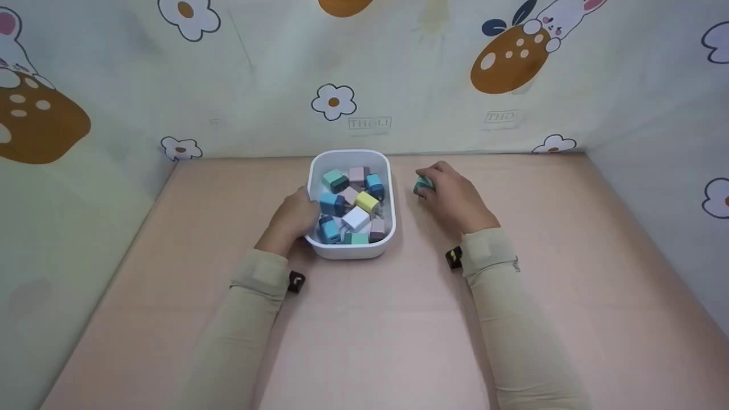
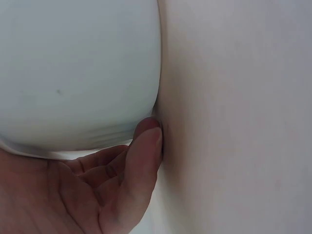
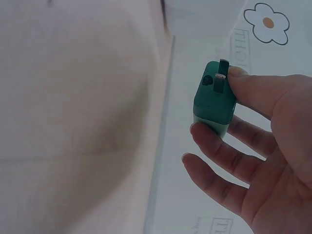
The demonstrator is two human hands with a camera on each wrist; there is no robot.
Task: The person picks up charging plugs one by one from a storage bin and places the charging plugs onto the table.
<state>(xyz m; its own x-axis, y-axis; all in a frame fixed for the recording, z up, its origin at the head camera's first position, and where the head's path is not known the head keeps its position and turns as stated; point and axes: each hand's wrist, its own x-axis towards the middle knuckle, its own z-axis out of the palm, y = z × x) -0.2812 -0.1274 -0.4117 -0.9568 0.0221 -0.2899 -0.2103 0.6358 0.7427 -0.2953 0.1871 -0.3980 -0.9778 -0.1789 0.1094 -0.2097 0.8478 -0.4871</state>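
Note:
A white plastic bin (image 1: 350, 251) stands on the table, holding several two-tone charger plugs in blue, green, yellow, white and mauve, such as a yellow charger plug (image 1: 367, 202). My left hand (image 1: 293, 219) holds the bin's left side; the left wrist view shows its curled fingers (image 2: 141, 165) against the outer wall, low near the table. Right of the bin, my right hand (image 1: 455, 199) pinches a green charger plug (image 3: 214, 95) between thumb and fingers. Its two metal prongs face the right wrist camera, and the other fingers spread below it.
The table (image 1: 364, 341) has a pale pink cover. Behind it rises a patterned wall sheet (image 1: 256, 102) with flowers and rabbits, and similar sheets flank both sides. A small dark wrist device (image 1: 454, 257) sits under the right cuff, another (image 1: 296, 282) under the left.

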